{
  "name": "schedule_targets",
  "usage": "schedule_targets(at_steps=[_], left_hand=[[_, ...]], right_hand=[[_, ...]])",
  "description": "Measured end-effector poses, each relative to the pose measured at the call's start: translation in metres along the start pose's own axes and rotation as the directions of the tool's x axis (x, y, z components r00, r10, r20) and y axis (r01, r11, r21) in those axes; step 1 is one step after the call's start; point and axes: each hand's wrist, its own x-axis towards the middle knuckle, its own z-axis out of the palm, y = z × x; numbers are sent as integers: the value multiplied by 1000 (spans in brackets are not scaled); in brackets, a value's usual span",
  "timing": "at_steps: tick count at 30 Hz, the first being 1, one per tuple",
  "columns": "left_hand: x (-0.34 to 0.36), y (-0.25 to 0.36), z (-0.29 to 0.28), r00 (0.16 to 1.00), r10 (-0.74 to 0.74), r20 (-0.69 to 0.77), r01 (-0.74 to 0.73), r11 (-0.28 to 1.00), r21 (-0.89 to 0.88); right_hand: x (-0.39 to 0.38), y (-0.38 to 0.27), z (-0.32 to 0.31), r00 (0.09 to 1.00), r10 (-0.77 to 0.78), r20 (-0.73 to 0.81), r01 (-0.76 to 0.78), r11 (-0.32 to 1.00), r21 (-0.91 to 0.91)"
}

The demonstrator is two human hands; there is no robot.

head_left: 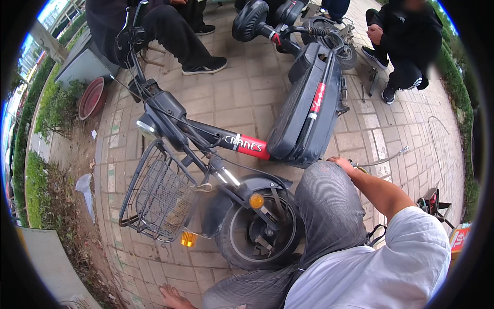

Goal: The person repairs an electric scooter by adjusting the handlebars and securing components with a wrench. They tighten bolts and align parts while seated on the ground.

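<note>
A black electric bicycle (247, 147) with a red band on its frame lies on its side in front of me. Its front wheel (260, 232) is right by my legs, with the mudguard and an amber reflector above it. My left hand (175, 297) is low at the bottom edge, close to the paving, fingers apart and holding nothing I can see. By my right knee, my right hand (343, 166) rests with its fingers stretched out, near the corner of the dark battery casing (296, 121). Part of this hand is hidden behind the knee.
The wire basket (159, 193) juts out left of the wheel. A seated person (175, 36) is by the handlebar, and another crouches (406, 46) at the far right. A red basin (92, 98) leans by the bushes. A red-and-black object (429, 201) stands on the paving at right.
</note>
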Motion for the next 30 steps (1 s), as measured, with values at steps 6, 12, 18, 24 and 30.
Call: schedule_targets(at_steps=[6,12,18,24,30], left_hand=[[-109,225,121,758,526,385,-515,846,-142],[-238,230,208,379,480,792,-719,691,-75],[-283,176,237,347,528,775,-799,599,-50],[-274,179,199,534,426,730,-739,655,158],[-263,184,221,491,380,784,-676,734,67]], right_hand=[[9,-2,-52,996,82,41,-77,991,-111],[181,-265,-155,911,-411,-35,404,872,276],[336,-407,-60,962,-262,-77,273,914,301],[342,-451,-50,977,-133,-166,203,815,543],[321,-483,-137,861,-228,-454,501,532,682]])
